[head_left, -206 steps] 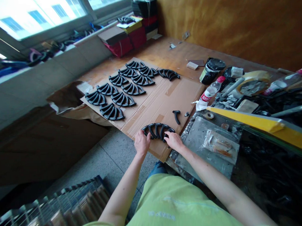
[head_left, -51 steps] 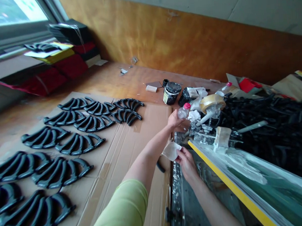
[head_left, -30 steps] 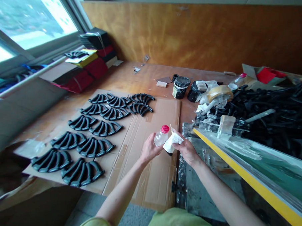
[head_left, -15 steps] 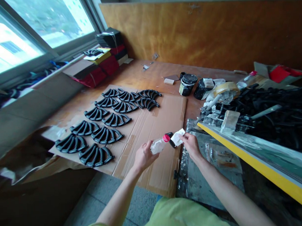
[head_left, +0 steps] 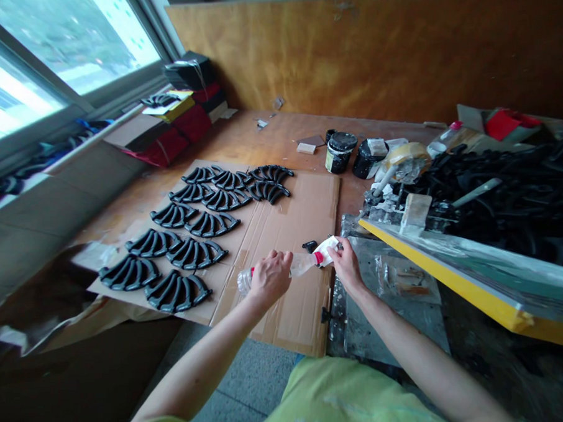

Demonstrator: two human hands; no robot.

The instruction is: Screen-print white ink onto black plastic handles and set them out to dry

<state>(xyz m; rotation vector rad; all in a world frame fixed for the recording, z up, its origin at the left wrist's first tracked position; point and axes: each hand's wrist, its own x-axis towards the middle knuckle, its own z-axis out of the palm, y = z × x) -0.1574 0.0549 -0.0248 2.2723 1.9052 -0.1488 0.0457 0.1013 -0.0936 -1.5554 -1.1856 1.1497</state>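
Note:
My left hand point(head_left: 272, 276) is wrapped round a clear plastic bottle point(head_left: 300, 263), which lies sideways with its red cap end pointing right. That end meets a white cloth or paper point(head_left: 327, 250), pinched in the fingers of my right hand point(head_left: 346, 264). Just behind the bottle neck a small black piece point(head_left: 310, 246) shows; whether it is held or lies on the cardboard point(head_left: 286, 323) I cannot tell. Left of my hands, several black fan-shaped ribbed parts point(head_left: 197, 252) lie in rows on the cardboard.
Two black-stained tubs point(head_left: 341, 152) stand behind the cardboard. At right, a yellow-edged tray point(head_left: 433, 268) holds a heap of black parts point(head_left: 505, 195). Red and black boxes point(head_left: 191, 125) sit by the window. A plastic bag point(head_left: 406, 277) lies on the dark board at right.
My left hand has turned over the bottle, now levelled with its cap against the white piece. My right hand has shifted slightly left, and the whole view has shifted a little.

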